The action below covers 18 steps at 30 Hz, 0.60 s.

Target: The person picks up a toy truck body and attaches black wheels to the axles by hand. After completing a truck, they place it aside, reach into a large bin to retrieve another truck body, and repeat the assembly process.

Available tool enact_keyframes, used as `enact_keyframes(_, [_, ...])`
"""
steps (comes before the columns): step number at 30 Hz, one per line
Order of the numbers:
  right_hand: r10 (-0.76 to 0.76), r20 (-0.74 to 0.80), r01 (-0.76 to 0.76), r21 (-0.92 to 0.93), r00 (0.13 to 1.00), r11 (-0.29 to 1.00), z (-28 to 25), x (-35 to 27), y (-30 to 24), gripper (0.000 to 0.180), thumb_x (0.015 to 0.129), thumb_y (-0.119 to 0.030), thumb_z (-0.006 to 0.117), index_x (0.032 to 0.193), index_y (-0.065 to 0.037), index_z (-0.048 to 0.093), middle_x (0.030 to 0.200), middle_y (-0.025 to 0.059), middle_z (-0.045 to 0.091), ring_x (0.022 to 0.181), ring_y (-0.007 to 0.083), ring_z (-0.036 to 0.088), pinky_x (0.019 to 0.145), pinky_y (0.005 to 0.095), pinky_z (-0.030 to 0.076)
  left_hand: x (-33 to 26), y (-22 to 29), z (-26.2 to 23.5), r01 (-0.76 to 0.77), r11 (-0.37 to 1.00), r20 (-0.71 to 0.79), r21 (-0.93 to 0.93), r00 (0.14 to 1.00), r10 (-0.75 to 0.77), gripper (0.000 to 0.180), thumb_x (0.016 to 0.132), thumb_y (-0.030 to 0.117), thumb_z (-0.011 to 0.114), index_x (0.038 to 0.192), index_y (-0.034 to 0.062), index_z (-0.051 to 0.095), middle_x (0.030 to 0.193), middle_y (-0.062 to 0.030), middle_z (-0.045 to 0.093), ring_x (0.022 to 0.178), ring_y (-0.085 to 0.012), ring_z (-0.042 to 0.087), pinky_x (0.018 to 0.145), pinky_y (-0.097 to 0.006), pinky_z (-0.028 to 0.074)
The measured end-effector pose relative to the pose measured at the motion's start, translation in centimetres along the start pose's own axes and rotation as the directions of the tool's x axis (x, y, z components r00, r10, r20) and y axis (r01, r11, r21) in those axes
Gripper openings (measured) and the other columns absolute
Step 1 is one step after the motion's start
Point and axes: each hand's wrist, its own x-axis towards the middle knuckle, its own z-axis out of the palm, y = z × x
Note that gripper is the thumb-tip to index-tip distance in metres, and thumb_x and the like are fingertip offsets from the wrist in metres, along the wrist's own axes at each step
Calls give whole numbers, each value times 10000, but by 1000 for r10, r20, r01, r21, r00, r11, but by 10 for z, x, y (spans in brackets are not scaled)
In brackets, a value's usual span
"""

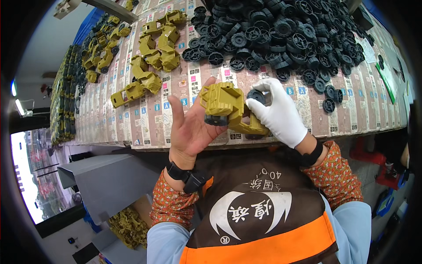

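A mustard-yellow plastic toy truck body (229, 104) hangs over the near edge of the table, with a black wheel at its lower left. My left hand (190, 132), bare and palm up, bears it from the left; its thumb stands away from the truck and its fingers go partly behind it. In a white glove, my right hand (282, 115) pinches a black toy wheel (256, 96) between thumb and fingers at the truck's right side. Whether the wheel touches the axle there, I cannot tell.
A big heap of black wheels (281, 33) covers the back right of the table (193, 81). Yellow truck bodies (169, 42) lie back left, beyond them trucks with wheels (105, 57). A grey bin (103, 185) stands below left, near a box of yellow parts (129, 226).
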Motion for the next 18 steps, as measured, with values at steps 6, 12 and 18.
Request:
enact_keyframes(6, [50, -236, -51, 1, 970, 999, 16, 0, 11, 404, 903, -207, 778, 1190, 18, 605, 1083, 162, 694, 988, 234, 695, 884, 345, 546, 0, -23, 17, -193, 780, 54, 596, 978, 200, 1177, 811, 562, 842, 1631, 160, 99, 1646, -225, 290, 1464, -314, 435, 1125, -463, 488])
enact_keyframes(12, [3, -326, 50, 155, 945, 987, 30, 2, 22, 422, 908, -198, 766, 1235, 18, 613, 1119, 188, 685, 1019, 267, 692, 918, 353, 538, 4, -31, 13, -206, 692, -116, 692, 914, 389, 955, 915, 695, 637, 1554, 95, 259, 1488, -173, 519, 1287, -284, 608, 1025, -393, 553])
enact_keyframes(18, [53, -298, -10, 144, 953, 990, 41, 4, 25, 373, 933, -161, 727, 1238, 25, 619, 1168, 215, 679, 1084, 312, 683, 955, 368, 525, 24, -73, 0, -339, 203, 75, 919, 655, 752, 734, 1064, 441, 577, 1608, 156, 174, 1492, -115, 457, 1364, -251, 490, 1149, -399, 415])
